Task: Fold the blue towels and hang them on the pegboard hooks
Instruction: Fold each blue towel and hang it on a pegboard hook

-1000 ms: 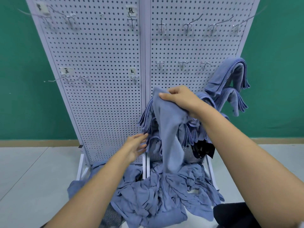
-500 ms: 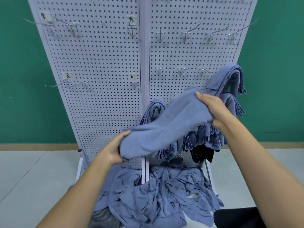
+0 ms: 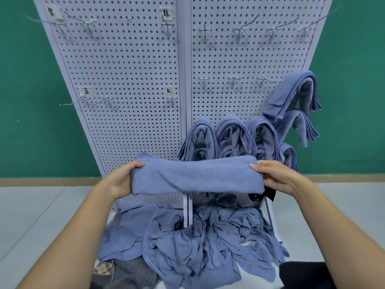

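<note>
— What's the room?
— A green wall point(image 3: 31, 101) and a pale floor point(image 3: 31, 215). A white pegboard point(image 3: 129, 80) of two panels stands in the middle. Bare hooks point(image 3: 237, 32) line its upper rows, and a few small labels point(image 3: 167, 14) sit above some of them.

— What crowds the lower part?
— The hung towels point(image 3: 235, 132): folded, blue, packed close on the right panel's low hooks, with more stepping up at the far right edge. A heap point(image 3: 198, 243) of loose blue cloths lies at the board's foot and spills toward the near side. Striped cloth point(image 3: 133, 272) shows at its near left, a black thing point(image 3: 302, 272) at its near right.

— And the towel point(image 3: 195, 176)?
— It is held level in the air before the board's lower part, above the heap, and it covers the bottoms of the hung towels. It is blue, folded into a long flat band with a smooth face. A corner sticks up at its left end.

— The hands?
— The left grip point(image 3: 120, 182) clasps the left end, fingers curled round it. The right grip point(image 3: 277, 178) clasps the right end the same way.
</note>
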The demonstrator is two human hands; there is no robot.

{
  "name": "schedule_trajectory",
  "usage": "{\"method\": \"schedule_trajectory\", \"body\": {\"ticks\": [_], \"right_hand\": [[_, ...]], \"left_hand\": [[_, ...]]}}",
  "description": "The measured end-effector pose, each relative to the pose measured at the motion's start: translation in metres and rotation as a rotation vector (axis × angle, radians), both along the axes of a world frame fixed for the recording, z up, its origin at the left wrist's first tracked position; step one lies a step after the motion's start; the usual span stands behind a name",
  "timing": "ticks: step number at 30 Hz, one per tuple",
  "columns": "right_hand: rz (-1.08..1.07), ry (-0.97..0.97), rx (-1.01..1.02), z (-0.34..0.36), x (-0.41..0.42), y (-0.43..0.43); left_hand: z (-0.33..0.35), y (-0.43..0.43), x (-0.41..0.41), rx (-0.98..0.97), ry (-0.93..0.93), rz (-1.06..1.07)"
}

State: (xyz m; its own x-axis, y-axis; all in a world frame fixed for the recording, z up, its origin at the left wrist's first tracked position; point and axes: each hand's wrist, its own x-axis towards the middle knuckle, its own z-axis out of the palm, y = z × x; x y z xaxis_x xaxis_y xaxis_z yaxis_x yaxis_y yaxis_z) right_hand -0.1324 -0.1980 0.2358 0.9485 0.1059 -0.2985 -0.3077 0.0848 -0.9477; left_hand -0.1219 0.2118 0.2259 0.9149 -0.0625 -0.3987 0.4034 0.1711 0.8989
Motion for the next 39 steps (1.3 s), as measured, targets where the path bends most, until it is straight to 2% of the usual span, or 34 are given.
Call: {"method": "schedule_trajectory", "body": {"ticks": [7,12,17,21,29,34,36,39], "right_hand": [[0.126,0.023,-0.179,-0.001,-0.003,-0.005],[0.130,-0.009,-0.113,-0.007,-0.005,-0.006],[0.023,-0.275,0.086,0.005,-0.004,-0.002],[-0.073,-0.377,0.047,0.005,-0.002,-0.006],[-0.117,-0.384,-0.060,0.001,0.001,-0.003],[-0.134,-0.328,-0.039,0.009,-0.005,0.003],[-0.140,-0.321,-0.100,0.010,-0.005,0.004],[-0.166,-0.360,-0.228,0.009,-0.006,0.005]], "left_hand": [[-0.001,0.013,-0.004,0.212,-0.069,-0.061],[0.002,0.015,-0.004,0.102,-0.131,-0.081],[0.014,0.014,-0.004,0.005,-0.326,0.001],[0.024,0.014,-0.006,-0.004,-0.449,0.016],[0.024,0.015,-0.014,-0.017,-0.440,-0.046],[0.027,0.011,-0.013,-0.118,-0.392,-0.030],[0.028,0.009,-0.011,-0.141,-0.372,-0.035],[0.028,0.001,-0.009,-0.047,-0.347,-0.026]]}}
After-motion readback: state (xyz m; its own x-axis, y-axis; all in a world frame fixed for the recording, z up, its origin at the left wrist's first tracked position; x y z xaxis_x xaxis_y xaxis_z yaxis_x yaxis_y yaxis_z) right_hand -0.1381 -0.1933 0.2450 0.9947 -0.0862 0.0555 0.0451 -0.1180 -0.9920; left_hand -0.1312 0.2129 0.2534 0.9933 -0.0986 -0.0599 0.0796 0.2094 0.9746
